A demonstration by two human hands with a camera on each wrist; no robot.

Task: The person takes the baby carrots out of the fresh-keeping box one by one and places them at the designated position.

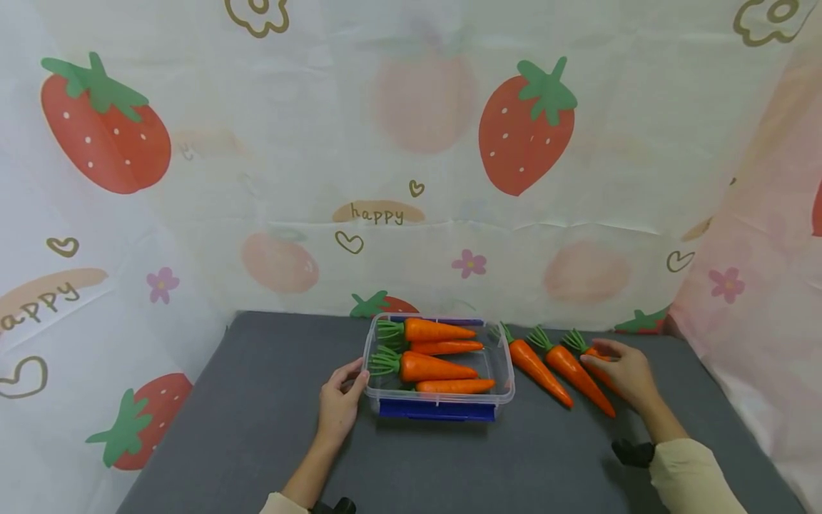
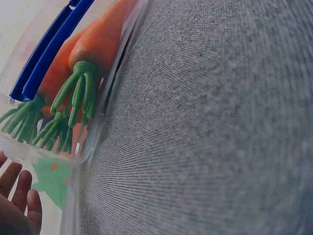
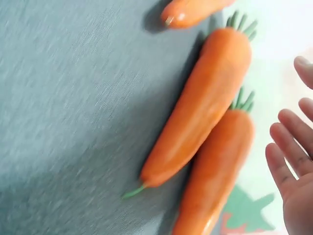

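Observation:
A clear plastic box (image 1: 504, 371) with blue clips holds several orange carrots (image 1: 437, 367) with green tops. My left hand (image 1: 340, 403) is at the box's left end, thumb at the rim; in the left wrist view its fingers (image 2: 22, 188) are fairly straight beside the box. To the right of the box, three carrots lie slanted on the table. Over the rightmost carrot (image 1: 599, 364), near its green top, is my right hand (image 1: 626, 375). In the right wrist view its fingers (image 3: 288, 147) are loosely extended, apart from that carrot (image 3: 215, 171).
The middle loose carrot (image 1: 581, 378) and the one nearest the box (image 1: 536, 371) lie side by side. A dark grey cloth covers the table (image 1: 257, 400). Behind it hangs a pale curtain (image 1: 308, 143) printed with strawberries, and its pink part drops along the right side.

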